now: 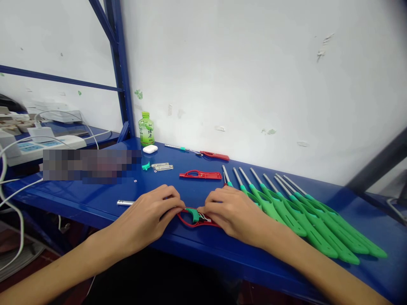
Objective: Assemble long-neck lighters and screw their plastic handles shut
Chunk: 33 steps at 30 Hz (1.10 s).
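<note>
A red lighter casing half lies near the table's front edge, its inner side facing up. A green trigger sits in it, with thin white wires beside the trigger. My left hand pinches the casing's left end, fingers closed. On the other side, my right hand grips its right part, which the palm and fingers largely hide. A metal lighter tube reaches out from behind my left wrist. Just beyond my hands is another red casing half.
Several green stick lighters lie fanned out at the right. Farther back are a red lighter part with a metal rod, clear fuel tanks, a green trigger piece, a white earbud case and a green bottle.
</note>
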### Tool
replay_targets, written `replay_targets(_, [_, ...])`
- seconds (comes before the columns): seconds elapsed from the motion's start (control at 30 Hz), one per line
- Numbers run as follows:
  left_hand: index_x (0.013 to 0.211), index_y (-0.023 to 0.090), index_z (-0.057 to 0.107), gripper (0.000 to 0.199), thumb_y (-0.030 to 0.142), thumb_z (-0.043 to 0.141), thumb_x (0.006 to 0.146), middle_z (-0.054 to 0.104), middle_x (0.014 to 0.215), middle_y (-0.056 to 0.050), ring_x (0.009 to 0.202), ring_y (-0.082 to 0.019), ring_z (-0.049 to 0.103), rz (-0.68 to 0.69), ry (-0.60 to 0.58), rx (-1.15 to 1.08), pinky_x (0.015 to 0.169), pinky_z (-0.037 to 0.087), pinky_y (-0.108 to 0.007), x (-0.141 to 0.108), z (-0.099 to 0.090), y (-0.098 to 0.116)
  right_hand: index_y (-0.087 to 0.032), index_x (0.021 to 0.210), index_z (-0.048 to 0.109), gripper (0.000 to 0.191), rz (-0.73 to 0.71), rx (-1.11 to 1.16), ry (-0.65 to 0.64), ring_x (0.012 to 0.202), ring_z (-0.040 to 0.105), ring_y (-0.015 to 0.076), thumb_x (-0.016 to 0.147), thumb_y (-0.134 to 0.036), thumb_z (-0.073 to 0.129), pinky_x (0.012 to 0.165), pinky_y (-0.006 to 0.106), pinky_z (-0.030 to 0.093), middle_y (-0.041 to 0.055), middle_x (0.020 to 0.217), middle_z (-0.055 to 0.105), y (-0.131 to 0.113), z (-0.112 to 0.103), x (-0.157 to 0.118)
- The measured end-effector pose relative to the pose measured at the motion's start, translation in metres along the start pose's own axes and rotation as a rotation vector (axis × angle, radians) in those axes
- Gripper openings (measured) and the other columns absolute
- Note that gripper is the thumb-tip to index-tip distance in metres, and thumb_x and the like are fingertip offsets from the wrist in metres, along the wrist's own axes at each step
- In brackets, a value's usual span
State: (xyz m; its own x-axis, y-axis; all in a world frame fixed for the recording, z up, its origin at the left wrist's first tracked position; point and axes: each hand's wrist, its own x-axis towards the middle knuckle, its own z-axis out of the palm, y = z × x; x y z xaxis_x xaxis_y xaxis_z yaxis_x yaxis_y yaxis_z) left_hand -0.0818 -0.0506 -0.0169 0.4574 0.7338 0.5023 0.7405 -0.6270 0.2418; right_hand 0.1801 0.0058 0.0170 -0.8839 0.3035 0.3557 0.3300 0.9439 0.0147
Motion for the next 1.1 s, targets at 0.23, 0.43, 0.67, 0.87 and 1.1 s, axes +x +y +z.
replay_targets(0.23, [0.122,0.024,0.071,0.026,0.032,0.050,0.108,0.072,0.110,-0.005,0.101,-0.022,0.068,-0.014,0.063,0.033,0.088,0.055,-0.034,0.001,-0.003,-0.004,-0.020,0.109,0.075,0.016,0.004,-0.030,0.017,0.083,0.063,0.0189,0.103,-0.018,0.060,0.075,0.034,0.039,0.0028,0.093,0.073,0.000,-0.001,0.001])
replay_targets(0.43, [0.117,0.024,0.074,0.034,0.038,0.043,0.108,0.075,0.113,-0.006,0.107,-0.026,0.069,-0.083,0.111,0.099,0.094,0.054,-0.038,0.008,-0.025,-0.028,-0.021,0.111,0.074,0.019,0.017,-0.024,0.014,0.085,0.066,0.0184,0.106,-0.021,0.056,0.081,0.034,0.042,0.0027,0.096,0.075,-0.001,-0.002,0.001])
replay_targets(0.67, [0.110,0.024,0.076,0.036,0.040,0.045,0.102,0.077,0.110,-0.007,0.106,-0.027,0.068,-0.183,-0.005,0.237,0.095,0.053,-0.042,0.012,-0.051,-0.066,-0.020,0.114,0.073,0.024,0.087,-0.064,0.085,0.090,0.069,0.0201,0.109,-0.026,0.051,0.083,0.036,0.043,0.0041,0.099,0.076,0.000,-0.003,0.001])
replay_targets(0.87, [0.109,0.016,0.075,0.033,0.028,0.046,0.099,0.077,0.112,-0.010,0.102,-0.028,0.067,-0.343,0.001,0.394,0.090,0.050,-0.044,0.005,-0.083,-0.081,-0.019,0.117,0.072,0.026,0.120,-0.104,0.164,0.095,0.071,0.0221,0.109,-0.024,0.048,0.087,0.037,0.044,0.0066,0.104,0.078,0.002,-0.001,0.000])
replay_targets(1.1, [0.098,0.021,0.079,0.022,0.032,0.060,0.097,0.079,0.091,-0.005,0.081,-0.027,0.069,-0.466,-0.101,0.391,0.073,0.047,-0.035,-0.004,-0.084,-0.086,-0.019,0.116,0.073,0.025,0.139,-0.105,0.174,0.093,0.071,0.0219,0.108,-0.023,0.050,0.086,0.038,0.046,0.0070,0.102,0.078,0.000,-0.001,0.001])
